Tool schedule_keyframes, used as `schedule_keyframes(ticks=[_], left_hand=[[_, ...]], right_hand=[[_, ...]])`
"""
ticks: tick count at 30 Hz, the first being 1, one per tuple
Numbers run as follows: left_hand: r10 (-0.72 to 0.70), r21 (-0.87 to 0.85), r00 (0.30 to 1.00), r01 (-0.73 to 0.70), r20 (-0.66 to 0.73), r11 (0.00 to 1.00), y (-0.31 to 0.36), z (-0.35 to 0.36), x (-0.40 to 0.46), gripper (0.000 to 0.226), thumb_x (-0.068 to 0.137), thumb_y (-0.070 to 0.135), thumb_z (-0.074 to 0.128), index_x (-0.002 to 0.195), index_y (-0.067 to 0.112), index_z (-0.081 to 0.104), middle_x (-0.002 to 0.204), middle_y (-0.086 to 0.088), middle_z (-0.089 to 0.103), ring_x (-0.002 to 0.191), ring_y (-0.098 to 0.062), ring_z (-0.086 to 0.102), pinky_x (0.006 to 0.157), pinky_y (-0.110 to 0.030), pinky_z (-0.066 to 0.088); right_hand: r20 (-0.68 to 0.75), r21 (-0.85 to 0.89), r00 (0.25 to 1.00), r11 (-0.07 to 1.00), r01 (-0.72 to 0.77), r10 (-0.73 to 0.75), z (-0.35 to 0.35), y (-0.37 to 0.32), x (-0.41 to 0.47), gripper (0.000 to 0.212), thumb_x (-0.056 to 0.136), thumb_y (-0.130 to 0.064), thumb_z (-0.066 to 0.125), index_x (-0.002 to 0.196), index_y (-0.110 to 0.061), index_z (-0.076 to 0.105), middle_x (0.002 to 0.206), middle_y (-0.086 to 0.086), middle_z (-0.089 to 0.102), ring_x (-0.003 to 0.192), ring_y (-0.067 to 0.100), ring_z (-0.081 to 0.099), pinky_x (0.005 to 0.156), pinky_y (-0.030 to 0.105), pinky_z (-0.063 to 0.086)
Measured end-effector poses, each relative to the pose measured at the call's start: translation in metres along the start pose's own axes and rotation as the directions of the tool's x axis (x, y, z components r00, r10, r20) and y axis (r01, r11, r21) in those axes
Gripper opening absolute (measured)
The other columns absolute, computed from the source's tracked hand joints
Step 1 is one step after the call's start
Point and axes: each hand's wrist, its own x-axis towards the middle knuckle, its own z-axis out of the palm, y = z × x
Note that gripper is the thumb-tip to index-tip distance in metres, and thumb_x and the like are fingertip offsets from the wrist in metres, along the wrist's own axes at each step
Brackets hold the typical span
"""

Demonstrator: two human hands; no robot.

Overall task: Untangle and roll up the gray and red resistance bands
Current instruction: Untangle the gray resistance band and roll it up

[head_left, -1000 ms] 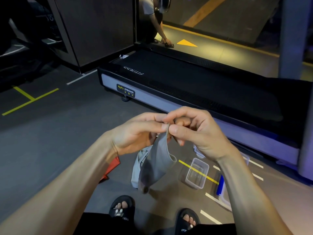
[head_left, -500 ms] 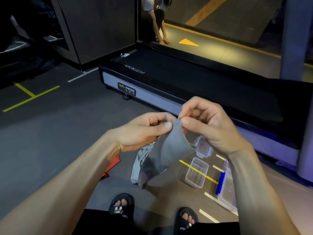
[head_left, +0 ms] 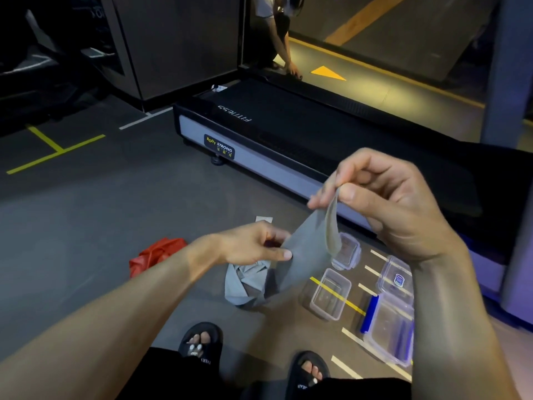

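A gray resistance band [head_left: 305,252] stretches between my two hands above the floor. My right hand [head_left: 383,203] pinches its upper end between thumb and forefinger, raised at the right. My left hand [head_left: 253,246] pinches the band lower down, by its left edge. The rest of the gray band lies crumpled in a heap [head_left: 245,284] on the floor under my left hand. A red resistance band [head_left: 153,254] lies bunched on the floor to the left, partly hidden behind my left forearm.
A black treadmill [head_left: 288,131] runs across the floor ahead. Several clear plastic containers [head_left: 328,294] and lids, one with blue clips [head_left: 369,313], sit on the floor at the right. My sandalled feet [head_left: 202,342] are at the bottom. Another person crouches at the far top.
My hands have drawn apart: the right hand rose up and right with the band's end, the left hand slid down along it. More of the gray band is now spread between them.
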Motion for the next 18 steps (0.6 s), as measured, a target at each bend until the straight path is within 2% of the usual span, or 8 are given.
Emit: schedule_keyframes(ticks=[3,4,6,8,10,12,15,18], left_hand=[[-0.035,0.025,0.999,0.035,-0.01,0.999,-0.015,0.007,0.003,0.045,0.09,0.044,0.072,0.118,0.008,0.07,0.12,-0.019,0.072,0.116,-0.041,0.066,0.105,-0.063,0.047],[-0.041,0.027,0.999,0.04,0.004,0.999,-0.021,0.009,0.004,0.047,0.088,0.049,0.073,0.116,0.012,0.072,0.119,-0.019,0.072,0.115,-0.044,0.066,0.104,-0.066,0.046],[-0.048,0.014,0.999,0.047,0.023,0.999,-0.031,0.011,0.005,0.036,0.089,0.047,0.073,0.111,0.018,0.075,0.117,-0.013,0.074,0.111,-0.036,0.069,0.105,-0.063,0.046],[-0.066,-0.025,0.997,0.066,0.035,0.997,-0.037,0.012,0.005,0.032,0.09,0.046,0.073,0.106,0.018,0.076,0.109,-0.01,0.074,0.101,-0.025,0.067,0.103,-0.063,0.047],[-0.105,-0.041,0.994,0.105,0.022,0.994,-0.046,0.01,0.001,0.056,0.086,0.06,0.072,0.106,0.008,0.072,0.102,-0.016,0.07,0.094,-0.026,0.059,0.095,-0.066,0.048],[-0.131,-0.024,0.991,0.131,-0.027,0.991,-0.057,0.004,-0.005,0.064,0.083,0.066,0.07,0.098,0.004,0.068,0.091,-0.011,0.062,0.087,-0.023,0.054,0.083,-0.055,0.049],[-0.145,-0.074,0.981,0.136,-0.129,0.988,-0.043,-0.005,-0.015,0.032,0.088,0.051,0.071,0.079,0.019,0.069,0.078,-0.003,0.056,0.075,-0.017,0.05,0.072,-0.032,0.043],[-0.095,-0.204,0.985,0.064,-0.144,0.977,-0.009,-0.016,-0.018,0.021,0.1,0.029,0.064,0.086,0.014,0.068,0.077,-0.003,0.056,0.07,-0.011,0.049,0.062,-0.02,0.04]], right_hand=[[-0.056,0.05,0.998,0.999,0.017,-0.014,-0.003,0.0,0.0,0.022,0.087,-0.036,0.079,0.095,-0.019,0.069,0.087,0.008,0.072,0.084,0.039,0.062,0.085,0.084,0.04],[-0.067,0.072,0.998,0.997,0.025,-0.02,-0.004,0.001,0.0,0.022,0.086,-0.037,0.08,0.095,-0.019,0.069,0.086,0.007,0.071,0.083,0.038,0.06,0.085,0.085,0.04],[-0.085,0.13,0.996,0.99,0.046,-0.035,-0.008,0.004,0.0,0.022,0.086,-0.035,0.08,0.095,-0.019,0.068,0.085,0.005,0.069,0.08,0.031,0.059,0.084,0.082,0.04],[-0.128,0.196,0.991,0.978,0.065,-0.041,-0.014,0.008,0.0,0.022,0.087,-0.033,0.079,0.096,-0.017,0.066,0.084,0.003,0.067,0.075,0.025,0.057,0.078,0.064,0.046],[-0.191,0.274,0.981,0.957,0.093,-0.041,-0.024,0.012,-0.002,0.023,0.087,-0.029,0.078,0.097,-0.015,0.062,0.083,0.001,0.064,0.071,0.018,0.056,0.072,0.041,0.048],[-0.272,0.35,0.962,0.927,0.137,-0.04,-0.037,0.017,-0.007,0.021,0.089,-0.026,0.076,0.098,-0.015,0.06,0.082,0.0,0.061,0.069,0.014,0.053,0.068,0.03,0.047],[-0.432,0.409,0.902,0.894,0.186,0.01,-0.057,0.025,-0.019,0.02,0.084,-0.025,0.079,0.095,-0.02,0.062,0.081,-0.002,0.058,0.068,0.011,0.047,0.066,0.025,0.045],[-0.519,0.377,0.854,0.907,0.186,0.041,-0.059,0.028,-0.025,0.021,0.076,-0.022,0.084,0.086,-0.023,0.066,0.076,-0.002,0.058,0.065,0.012,0.046,0.059,0.023,0.042]])
